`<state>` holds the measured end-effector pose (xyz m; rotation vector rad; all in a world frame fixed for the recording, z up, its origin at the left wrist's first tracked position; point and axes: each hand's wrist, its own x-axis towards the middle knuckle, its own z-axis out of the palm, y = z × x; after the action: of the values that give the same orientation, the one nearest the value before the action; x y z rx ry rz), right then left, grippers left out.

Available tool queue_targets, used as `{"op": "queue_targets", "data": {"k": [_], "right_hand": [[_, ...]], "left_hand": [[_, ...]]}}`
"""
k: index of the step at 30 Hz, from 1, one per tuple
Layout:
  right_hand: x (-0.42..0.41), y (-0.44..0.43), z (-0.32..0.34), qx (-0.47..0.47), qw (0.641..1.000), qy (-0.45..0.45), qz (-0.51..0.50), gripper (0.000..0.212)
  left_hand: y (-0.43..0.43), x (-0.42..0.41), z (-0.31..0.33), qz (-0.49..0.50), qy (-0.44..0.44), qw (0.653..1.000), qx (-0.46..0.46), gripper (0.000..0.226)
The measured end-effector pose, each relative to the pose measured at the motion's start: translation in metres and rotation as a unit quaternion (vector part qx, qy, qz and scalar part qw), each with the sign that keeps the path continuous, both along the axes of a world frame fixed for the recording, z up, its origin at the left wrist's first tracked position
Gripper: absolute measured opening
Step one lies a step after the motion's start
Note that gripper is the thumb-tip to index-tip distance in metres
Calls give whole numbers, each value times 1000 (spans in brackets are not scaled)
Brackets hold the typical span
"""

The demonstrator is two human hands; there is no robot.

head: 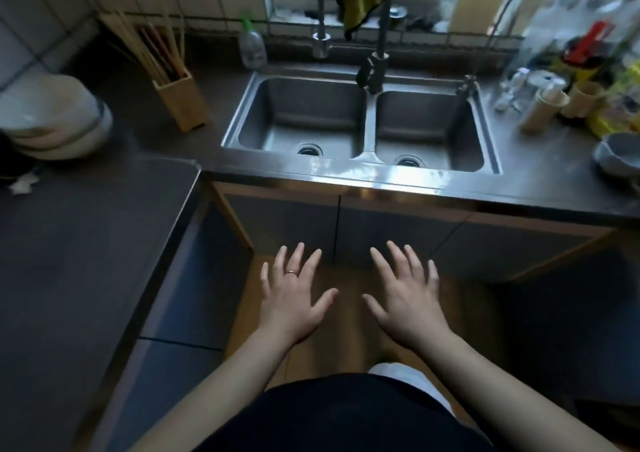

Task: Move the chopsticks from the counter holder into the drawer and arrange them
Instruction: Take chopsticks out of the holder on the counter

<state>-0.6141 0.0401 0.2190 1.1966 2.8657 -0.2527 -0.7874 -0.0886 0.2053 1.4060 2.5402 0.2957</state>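
Empty hands (349, 299), chopsticks (152, 48) far-left.

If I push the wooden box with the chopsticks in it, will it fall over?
Probably, if you push it high up. The wooden box looks tall and narrow, so it may tip easily. The chopsticks stick far out of the top and lean to one side, which likely makes it top-heavy. They sit loose, so they would probably spill and roll across the counter.

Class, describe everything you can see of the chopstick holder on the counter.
The chopstick holder is a light, wood-looking rectangular block with an open top. It stands on the dark counter, left of the double sink, near the tiled wall. Long, thin chopsticks fan out of it, leaning left. Neither hand touches it.
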Motion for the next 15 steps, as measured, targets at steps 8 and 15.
{"op": "queue_targets", "data": {"k": [8,15], "right_hand": [[-121,77,12,6,992,20,123,79],[-229,153,34,-3,976,39,216,74]], "left_hand": [[34,-88,4,122,14,992,27,73],[85,-163,26,232,38,971,45,74]]}}
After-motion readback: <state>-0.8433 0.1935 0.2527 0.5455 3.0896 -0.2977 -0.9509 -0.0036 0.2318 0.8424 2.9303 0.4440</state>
